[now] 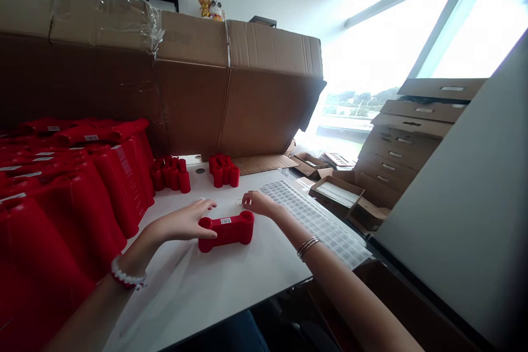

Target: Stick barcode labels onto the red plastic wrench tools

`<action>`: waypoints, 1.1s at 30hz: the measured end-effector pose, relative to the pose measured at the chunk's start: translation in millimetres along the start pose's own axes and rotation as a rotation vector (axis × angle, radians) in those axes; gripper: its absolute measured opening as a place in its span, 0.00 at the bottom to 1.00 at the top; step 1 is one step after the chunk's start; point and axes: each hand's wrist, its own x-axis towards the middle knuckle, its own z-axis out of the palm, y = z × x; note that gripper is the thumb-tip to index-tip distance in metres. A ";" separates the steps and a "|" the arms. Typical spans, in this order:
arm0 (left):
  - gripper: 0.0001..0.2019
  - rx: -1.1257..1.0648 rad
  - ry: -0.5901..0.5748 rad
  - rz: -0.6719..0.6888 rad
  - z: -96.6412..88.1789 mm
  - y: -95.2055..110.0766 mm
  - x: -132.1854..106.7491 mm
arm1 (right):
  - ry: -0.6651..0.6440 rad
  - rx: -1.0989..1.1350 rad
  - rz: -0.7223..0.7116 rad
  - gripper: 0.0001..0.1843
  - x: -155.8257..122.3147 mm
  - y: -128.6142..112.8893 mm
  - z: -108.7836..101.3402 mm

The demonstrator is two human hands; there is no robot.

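Observation:
In the head view, a red bone-shaped pack [226, 231] with a white barcode label stands on the white table [214, 275]. My left hand [185, 221] is at its left end, thumb over the rounded top and the other fingers stretched out behind it. That hand is open, not wrapped round the pack. Just behind the pack's right end is my right hand [259, 203], its fingers bent down and pinched together at the tabletop. A thin, pale loop [238, 202] shows at those fingertips; its kind is too small to make out.
Many red packs [91, 176] are piled on the left. Two small red groups [224, 170] stand at the back, before a large cardboard box [247, 99]. Sheets of small pale labels [313, 223] lie at right, beside open cartons [336, 193] and stacked boxes [396, 148].

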 end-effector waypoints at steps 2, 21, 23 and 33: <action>0.37 0.015 -0.054 -0.003 -11.8 4.0 -2.6 | -0.002 -0.047 -0.017 0.14 5.3 1.3 4.6; 0.20 0.066 -0.145 0.039 -30.2 22.3 35.2 | -0.028 0.014 -0.191 0.12 17.6 28.9 7.5; 0.14 0.072 -0.168 0.054 -25.0 23.4 42.0 | -0.028 0.069 -0.197 0.11 20.0 28.7 9.7; 0.15 0.048 -0.201 0.031 -17.2 19.8 53.8 | 0.011 0.923 -0.202 0.12 4.8 27.1 7.9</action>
